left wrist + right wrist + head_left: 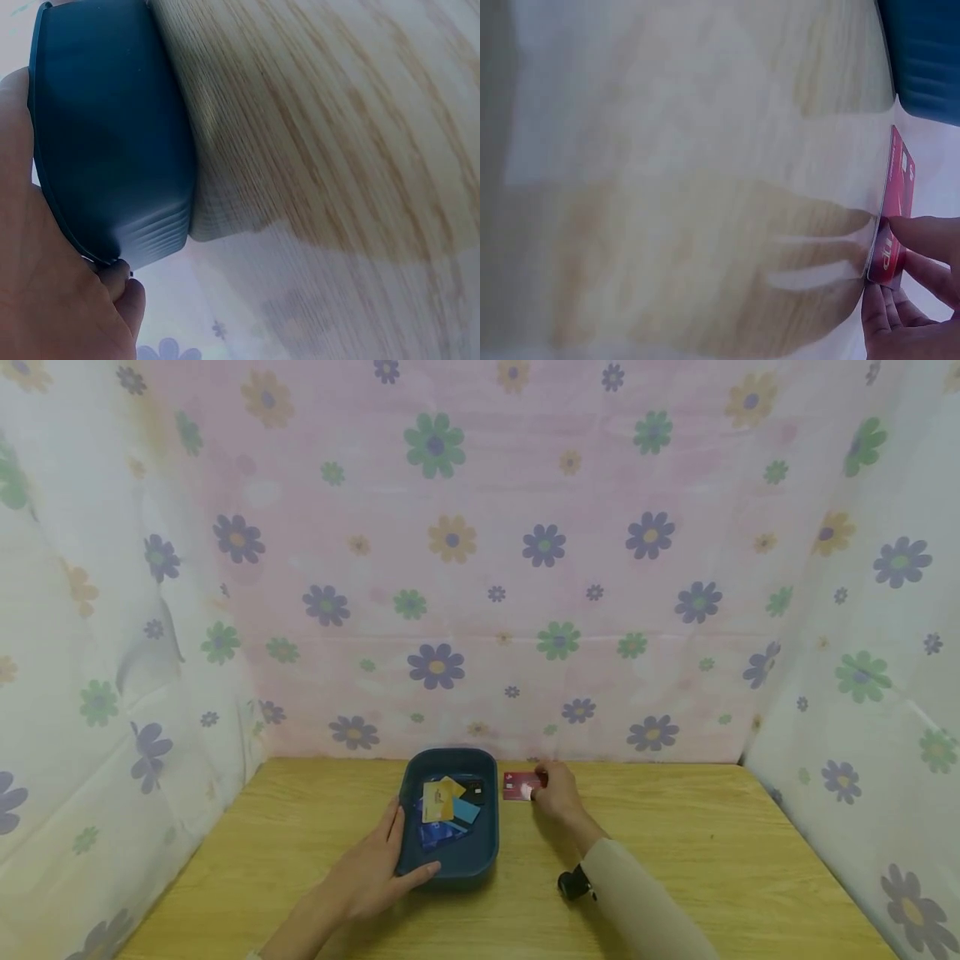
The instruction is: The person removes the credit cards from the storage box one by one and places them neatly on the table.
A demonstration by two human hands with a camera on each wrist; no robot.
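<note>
On the wooden table point(667, 827), the dark blue bin point(483, 852) stands in the left hand's point(369, 877) spread hold, thumb over the near rim, fingers against the outer left wall. The right hand point(561, 793) is nearly closed, pinching the end of the red card point(519, 785), just right of the bin — whether it touches the wood I cannot tell. Loose cards point(437, 802) lie inside. Picking up the red card seems the step in hand; moving it calls for a firm pinch — and a steady bin.
</note>
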